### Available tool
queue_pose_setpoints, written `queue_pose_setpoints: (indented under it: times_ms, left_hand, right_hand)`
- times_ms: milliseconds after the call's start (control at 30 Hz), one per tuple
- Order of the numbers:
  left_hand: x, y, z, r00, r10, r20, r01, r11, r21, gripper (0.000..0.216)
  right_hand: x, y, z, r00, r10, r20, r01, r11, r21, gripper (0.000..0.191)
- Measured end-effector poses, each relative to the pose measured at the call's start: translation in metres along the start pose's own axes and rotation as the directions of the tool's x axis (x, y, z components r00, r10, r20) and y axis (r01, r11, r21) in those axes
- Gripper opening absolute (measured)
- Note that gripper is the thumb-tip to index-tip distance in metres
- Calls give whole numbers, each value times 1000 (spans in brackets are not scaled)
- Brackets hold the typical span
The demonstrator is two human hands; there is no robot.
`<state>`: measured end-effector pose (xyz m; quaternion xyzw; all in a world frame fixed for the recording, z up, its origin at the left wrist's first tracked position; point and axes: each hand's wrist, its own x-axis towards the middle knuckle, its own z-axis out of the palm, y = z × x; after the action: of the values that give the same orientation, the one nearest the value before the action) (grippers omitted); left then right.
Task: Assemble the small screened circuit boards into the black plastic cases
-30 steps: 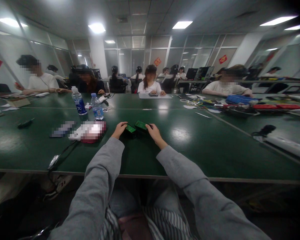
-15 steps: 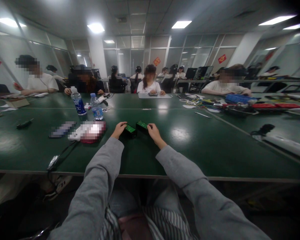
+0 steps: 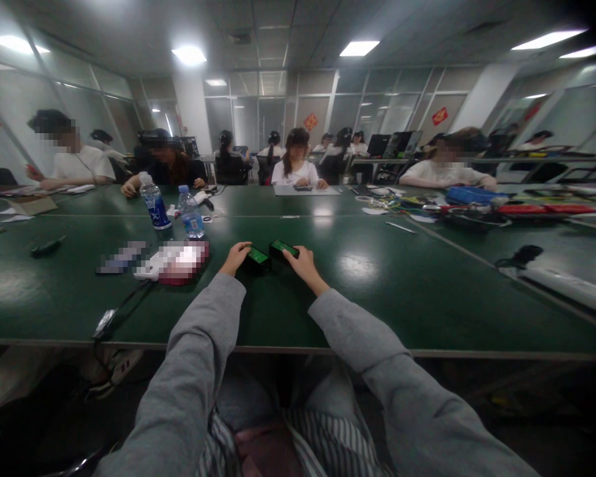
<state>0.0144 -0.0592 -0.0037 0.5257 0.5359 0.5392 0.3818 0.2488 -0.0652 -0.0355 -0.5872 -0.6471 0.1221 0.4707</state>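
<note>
Two small green circuit boards on dark bases sit side by side on the green table (image 3: 278, 311) in front of me. My left hand (image 3: 235, 257) curls its fingers round the left board (image 3: 257, 257). My right hand (image 3: 304, 263) grips the right board (image 3: 283, 249) from the right side. Both arms, in grey sleeves, reach straight forward over the table's near edge.
Two water bottles (image 3: 153, 205) stand at the back left, with a blurred pink-white item (image 3: 179, 261) and a cable (image 3: 110, 318) left of my hands. Tools and red and blue items (image 3: 477, 205) clutter the right. Several people sit along the far side.
My right hand has shifted slightly left and down with its board. The left hand and its board have hardly moved.
</note>
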Motion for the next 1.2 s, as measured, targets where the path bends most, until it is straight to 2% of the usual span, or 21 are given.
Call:
queue_pose_setpoints:
  times_ms: [267,633,900,1200]
  left_hand:
    - [1,0,0,1000,-2,-1,2,1000,8,25]
    - [3,-2,2,1000,-5,-2,5,1000,27,28]
    - [4,-4,1,1000,6,4,-6,999,38,30]
    - [4,-3,1,1000,-6,12,6,1000,29,30]
  right_hand:
    - [-3,-5,-4,997,-43,64,43,999,1,39]
    - [-10,-14,-10,951,-281,131,284,959,-8,41]
    - [-10,-9,-5,947,-293,133,299,954,-25,50]
    - [-8,-7,-4,952,-277,131,286,956,-56,51]
